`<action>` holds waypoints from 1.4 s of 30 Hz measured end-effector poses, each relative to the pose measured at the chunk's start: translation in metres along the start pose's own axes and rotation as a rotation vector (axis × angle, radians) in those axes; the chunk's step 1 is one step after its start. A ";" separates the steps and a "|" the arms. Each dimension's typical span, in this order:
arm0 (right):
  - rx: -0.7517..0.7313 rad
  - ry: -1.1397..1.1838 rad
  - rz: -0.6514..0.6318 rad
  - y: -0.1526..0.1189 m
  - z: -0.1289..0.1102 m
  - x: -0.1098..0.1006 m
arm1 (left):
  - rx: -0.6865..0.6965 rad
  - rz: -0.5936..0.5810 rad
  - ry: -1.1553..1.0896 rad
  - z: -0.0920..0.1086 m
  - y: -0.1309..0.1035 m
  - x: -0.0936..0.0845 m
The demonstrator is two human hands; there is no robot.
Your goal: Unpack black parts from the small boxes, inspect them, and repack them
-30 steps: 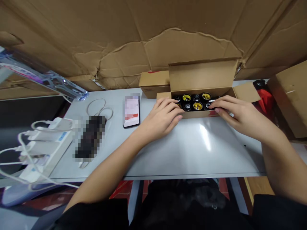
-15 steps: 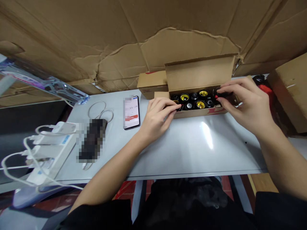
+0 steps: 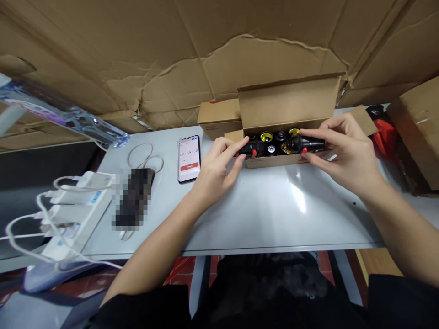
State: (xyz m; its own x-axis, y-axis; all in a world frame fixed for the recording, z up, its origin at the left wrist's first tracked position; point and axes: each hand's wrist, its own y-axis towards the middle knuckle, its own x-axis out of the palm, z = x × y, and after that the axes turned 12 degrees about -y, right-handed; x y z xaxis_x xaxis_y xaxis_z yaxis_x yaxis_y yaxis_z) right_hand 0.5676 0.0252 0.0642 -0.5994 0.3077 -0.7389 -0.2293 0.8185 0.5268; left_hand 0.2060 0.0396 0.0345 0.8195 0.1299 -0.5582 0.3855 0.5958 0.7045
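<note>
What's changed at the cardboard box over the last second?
The left hand took hold of a black red-buttoned piece and raised it, tipped sideways, at the left end of the open cardboard box. The right hand took hold of a second black piece, lifted it and brought it leftward. The box, smartphone and power strip stayed put.

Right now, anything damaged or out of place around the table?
Two things. The cardboard behind the table has a ragged tear across its face, so it looks damaged. A dark speck lies alone on the tabletop near the right hand; too small to identify.
</note>
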 end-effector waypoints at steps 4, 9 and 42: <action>-0.119 -0.046 0.029 -0.001 0.004 0.000 | 0.029 -0.035 0.068 0.000 -0.001 -0.005; -0.190 -0.076 0.026 0.000 0.004 -0.004 | -0.026 0.023 0.163 -0.003 -0.001 -0.015; -0.587 -0.402 -0.088 -0.019 -0.029 0.028 | -0.045 -0.313 0.099 0.033 -0.022 0.022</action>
State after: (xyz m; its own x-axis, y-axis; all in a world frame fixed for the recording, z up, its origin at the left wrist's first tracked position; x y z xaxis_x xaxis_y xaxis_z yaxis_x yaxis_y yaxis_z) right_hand 0.5335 0.0040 0.0455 -0.2565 0.5001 -0.8271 -0.7061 0.4874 0.5137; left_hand 0.2299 0.0037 0.0212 0.6181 0.0100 -0.7860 0.5912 0.6531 0.4732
